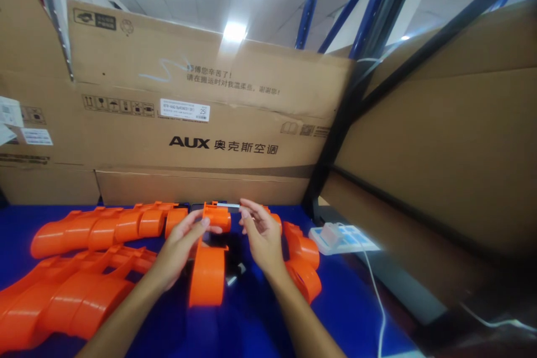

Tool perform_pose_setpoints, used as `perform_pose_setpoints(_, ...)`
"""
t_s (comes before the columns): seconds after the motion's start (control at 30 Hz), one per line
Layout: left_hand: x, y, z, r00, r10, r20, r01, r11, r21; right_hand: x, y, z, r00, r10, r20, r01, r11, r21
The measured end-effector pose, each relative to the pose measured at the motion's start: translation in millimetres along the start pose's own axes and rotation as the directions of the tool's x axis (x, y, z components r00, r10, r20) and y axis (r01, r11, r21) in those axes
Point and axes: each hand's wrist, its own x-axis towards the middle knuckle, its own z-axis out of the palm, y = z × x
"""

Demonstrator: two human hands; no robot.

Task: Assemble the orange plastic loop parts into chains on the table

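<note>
My left hand (178, 249) is closed around an orange plastic cylindrical part (218, 218) with a flange on its left side. A thin white ribbed strip (229, 205) runs along the top of that part, reaching the fingertips of my right hand (265, 238). Thumb and forefinger of the right hand are pinched at the strip's right end. Just below, a larger orange cylindrical piece (207, 277) stands on the blue surface (247, 324). Small dark and silvery items (235, 273) lie behind it, too blurred to name.
Rows of orange parts (117, 226) lie at left, and more orange pieces (304, 254) at right. A white power strip (344, 239) with a cable sits further right. Cardboard panels (138, 142) stand behind, beside a dark rack post (335, 140).
</note>
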Motion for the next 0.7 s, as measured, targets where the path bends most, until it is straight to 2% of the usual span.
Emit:
perform_pose_setpoints(0.23,-2,6,6.0,0.998,0.011,-0.068,-0.012,1.0,-0.017,-4,-5,1,0.998,0.055,0.016,-0.056,0.996,0.067)
perform_pose_setpoints(0.47,-3,10,6.0,0.997,0.029,-0.072,-0.031,0.999,-0.02,-7,-5,7,0.994,0.099,0.046,-0.105,0.981,0.163)
perform_pose_setpoints(0.57,-3,11,4.0,0.998,0.007,-0.07,-0.008,1.0,-0.005,-9,-3,9,0.992,0.068,0.102,-0.08,0.989,0.122)
perform_pose_setpoints(0.7,-2,8,3.6,0.997,0.022,-0.075,-0.02,0.999,0.027,-8,1,11,0.979,-0.035,0.201,0.022,0.998,0.066)
